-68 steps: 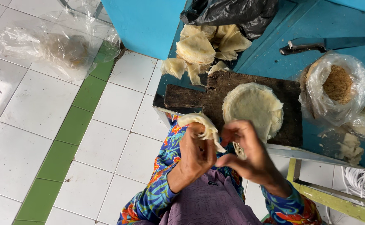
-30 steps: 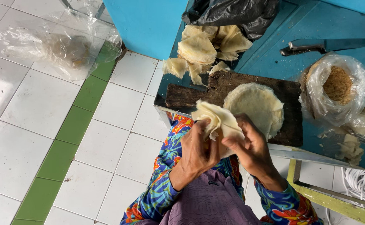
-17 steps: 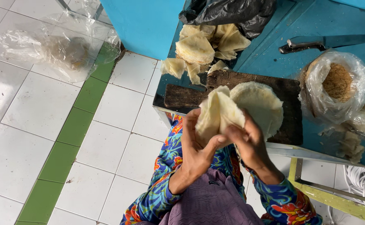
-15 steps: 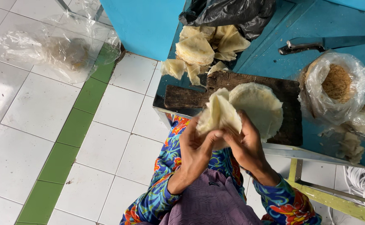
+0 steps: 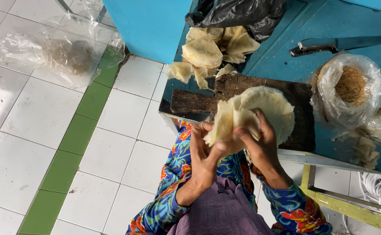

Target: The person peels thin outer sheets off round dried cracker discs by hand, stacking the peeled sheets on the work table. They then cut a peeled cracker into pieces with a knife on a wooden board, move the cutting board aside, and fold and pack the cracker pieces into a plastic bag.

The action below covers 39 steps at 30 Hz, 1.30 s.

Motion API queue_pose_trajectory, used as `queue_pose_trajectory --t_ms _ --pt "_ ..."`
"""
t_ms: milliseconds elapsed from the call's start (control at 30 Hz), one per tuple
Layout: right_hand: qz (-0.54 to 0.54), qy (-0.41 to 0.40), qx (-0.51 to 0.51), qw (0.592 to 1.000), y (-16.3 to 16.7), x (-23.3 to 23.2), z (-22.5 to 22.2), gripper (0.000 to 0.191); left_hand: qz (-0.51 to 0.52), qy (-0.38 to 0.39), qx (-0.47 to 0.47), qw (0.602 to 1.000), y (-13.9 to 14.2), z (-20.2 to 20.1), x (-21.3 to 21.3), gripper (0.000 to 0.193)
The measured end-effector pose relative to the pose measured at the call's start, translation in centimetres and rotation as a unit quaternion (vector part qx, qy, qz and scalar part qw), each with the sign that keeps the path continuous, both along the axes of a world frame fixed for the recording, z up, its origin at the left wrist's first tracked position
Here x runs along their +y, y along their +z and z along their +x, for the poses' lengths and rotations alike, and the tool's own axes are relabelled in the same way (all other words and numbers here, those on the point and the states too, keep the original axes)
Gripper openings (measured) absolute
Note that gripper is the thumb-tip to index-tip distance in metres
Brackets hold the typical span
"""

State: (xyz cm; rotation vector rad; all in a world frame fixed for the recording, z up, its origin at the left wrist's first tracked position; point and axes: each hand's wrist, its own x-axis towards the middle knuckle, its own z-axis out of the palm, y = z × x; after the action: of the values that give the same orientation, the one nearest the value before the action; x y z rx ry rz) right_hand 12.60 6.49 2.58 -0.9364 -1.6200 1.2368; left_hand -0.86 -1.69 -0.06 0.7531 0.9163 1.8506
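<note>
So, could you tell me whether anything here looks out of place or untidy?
A crumpled clear bag lies on the floor tiles, away from the blue table. Cut wrapper scraps sit scattered beside the board, near the edge.

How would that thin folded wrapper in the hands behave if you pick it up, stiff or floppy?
Probably floppy: the pale wrapper bends into folds between the left hand and right hand. Likely light, since fingertips alone hold it up. Possibly easy to tear, as it looks very thin, like the stack on the dark board.
</note>
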Motion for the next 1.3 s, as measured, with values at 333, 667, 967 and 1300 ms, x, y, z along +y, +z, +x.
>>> queue_pose_trajectory --t_ms 333,667,967,1300 --pt "-0.088 -0.127 0.188 0.970 -3.5 2.7 4.3 0.020 0.034 0.085 -0.199 0.976 -3.6 0.3 0.7 0.029" --pt "-0.080 -0.207 0.197 0.955 2.2 5.5 12.5 0.029 0.087 0.256 -0.183 0.945 -1.0 -5.4 -0.9 0.044" --pt "-0.143 -0.100 0.180 0.968 3.1 5.1 7.7 0.037 0.084 0.215 -0.180 0.956 0.4 -5.6 -0.5 0.045" --pt "-0.223 -0.079 -0.027 0.971 -1.1 4.0 9.0 0.038 0.059 0.173 -0.199 0.963 -1.2 -5.6 -0.4 0.037"
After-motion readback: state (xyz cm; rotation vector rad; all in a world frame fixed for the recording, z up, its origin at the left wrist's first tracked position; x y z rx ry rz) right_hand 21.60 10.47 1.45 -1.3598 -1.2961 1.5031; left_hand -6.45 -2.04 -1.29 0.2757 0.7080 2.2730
